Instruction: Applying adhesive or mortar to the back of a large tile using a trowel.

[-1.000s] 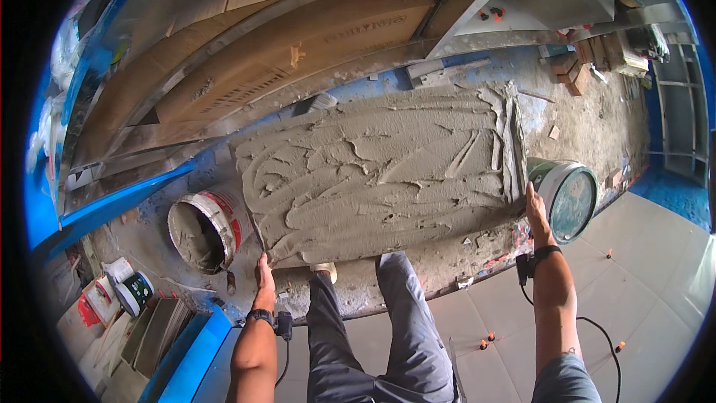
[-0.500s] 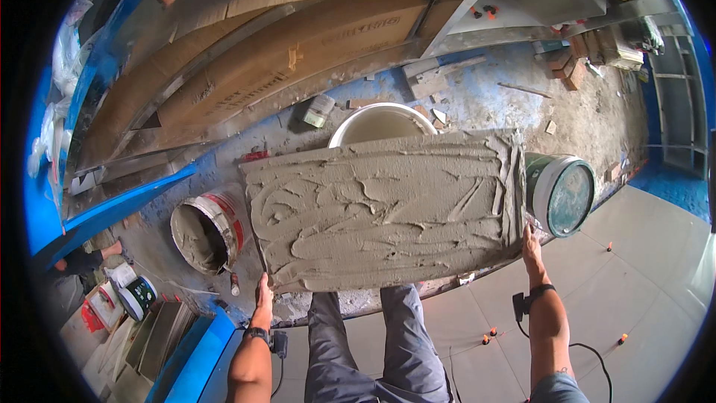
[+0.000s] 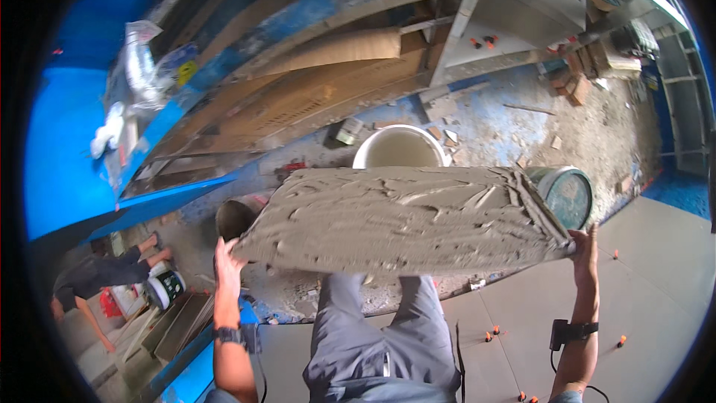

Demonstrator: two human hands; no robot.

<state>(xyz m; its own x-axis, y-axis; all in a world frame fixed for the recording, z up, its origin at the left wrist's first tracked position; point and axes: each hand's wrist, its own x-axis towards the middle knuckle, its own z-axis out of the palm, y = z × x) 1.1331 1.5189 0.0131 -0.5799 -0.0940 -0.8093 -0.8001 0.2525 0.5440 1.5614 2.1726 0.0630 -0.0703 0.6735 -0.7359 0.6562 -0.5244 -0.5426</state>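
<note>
A large rectangular tile (image 3: 406,216) is held up in front of me, its upper face coated with ridged, wet grey mortar. My left hand (image 3: 228,267) grips its near left corner, and my right hand (image 3: 585,254) has hold of the near right corner. Both sets of fingers are partly hidden by the tile's edge. Just past the far edge stands a white bucket (image 3: 361,155) with greyish content. The green bucket (image 3: 571,198) is by the right end, lying with a round end facing me. Partly covered by the left end is a mortar-stained bucket (image 3: 237,219).
Grey floor tiles (image 3: 634,283) with orange-topped spacers (image 3: 621,341) spread at the right. Rough ground (image 3: 597,130) with rubble lies beyond. Cardboard (image 3: 298,104) and metal framing stand at the back. Another person (image 3: 101,280) is at the lower left, near stacked boards (image 3: 175,328).
The tile has come up nearer to me, its near edge rising with both hands. My view has shifted, bringing more of the other person into sight.
</note>
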